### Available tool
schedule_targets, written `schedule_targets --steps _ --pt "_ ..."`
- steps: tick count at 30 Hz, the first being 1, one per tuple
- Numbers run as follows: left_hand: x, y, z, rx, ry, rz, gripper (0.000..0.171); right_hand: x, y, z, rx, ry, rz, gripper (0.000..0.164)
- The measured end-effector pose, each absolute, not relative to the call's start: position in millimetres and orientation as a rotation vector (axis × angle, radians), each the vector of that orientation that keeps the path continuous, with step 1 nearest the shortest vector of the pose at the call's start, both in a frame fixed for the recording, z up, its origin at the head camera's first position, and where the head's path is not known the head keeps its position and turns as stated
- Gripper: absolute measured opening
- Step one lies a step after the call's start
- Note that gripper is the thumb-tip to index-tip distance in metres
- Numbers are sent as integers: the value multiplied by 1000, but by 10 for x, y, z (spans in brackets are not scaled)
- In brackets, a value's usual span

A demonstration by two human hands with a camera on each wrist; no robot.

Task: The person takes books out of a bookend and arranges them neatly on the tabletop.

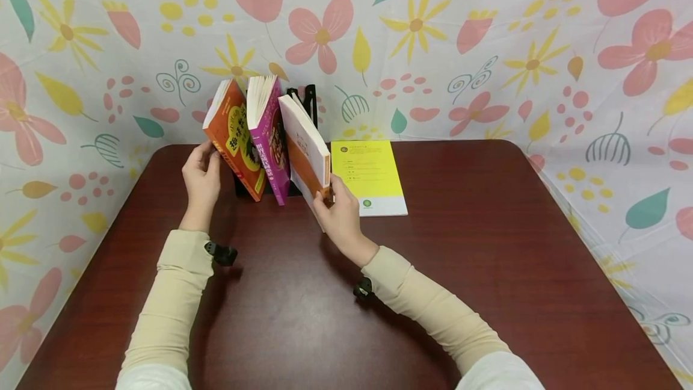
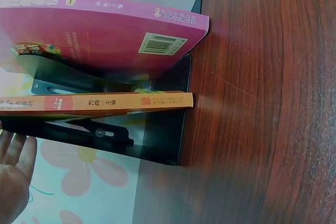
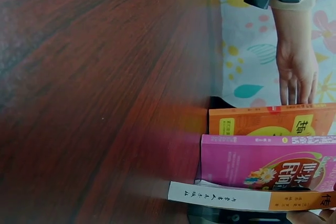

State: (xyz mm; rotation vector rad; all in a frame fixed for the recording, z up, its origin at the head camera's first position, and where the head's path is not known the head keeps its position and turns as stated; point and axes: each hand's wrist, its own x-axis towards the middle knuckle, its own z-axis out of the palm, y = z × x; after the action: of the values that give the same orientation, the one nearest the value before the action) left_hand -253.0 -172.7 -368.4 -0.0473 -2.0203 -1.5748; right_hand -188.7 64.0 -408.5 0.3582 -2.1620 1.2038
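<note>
My left hand (image 1: 201, 182) is at the left side of an orange book (image 1: 238, 137). Its fingers look straight in the right wrist view, with their tips right at that book. A purple book (image 1: 271, 143) stands in the middle, leaning slightly. With thumb and fingers on either side, my right hand (image 1: 343, 215) grips a white and orange book (image 1: 305, 155) by its near edge, at the right of the row. All these books are around a black metal bookend (image 2: 165, 135), whose upright parts show between and behind them.
A yellow and white booklet (image 1: 370, 170) lies flat on the dark red-brown table (image 1: 460, 245), right of the upright books. Behind the table hangs a flower-patterned cloth (image 1: 417, 65). Both wrists carry black cameras (image 1: 222, 253) over beige sleeves.
</note>
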Motion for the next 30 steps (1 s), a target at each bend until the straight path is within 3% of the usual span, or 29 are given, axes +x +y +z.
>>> schedule_targets --steps 10,30 --pt "-2758 -1872 -3933 -69 -1957 -1637 30 -1831 670 -4074 356 -2153 1186 31" --pt "-2532 -1785 -3800 -99 -1847 -1676 26 -1783 829 -4112 397 -2055 1173 12"
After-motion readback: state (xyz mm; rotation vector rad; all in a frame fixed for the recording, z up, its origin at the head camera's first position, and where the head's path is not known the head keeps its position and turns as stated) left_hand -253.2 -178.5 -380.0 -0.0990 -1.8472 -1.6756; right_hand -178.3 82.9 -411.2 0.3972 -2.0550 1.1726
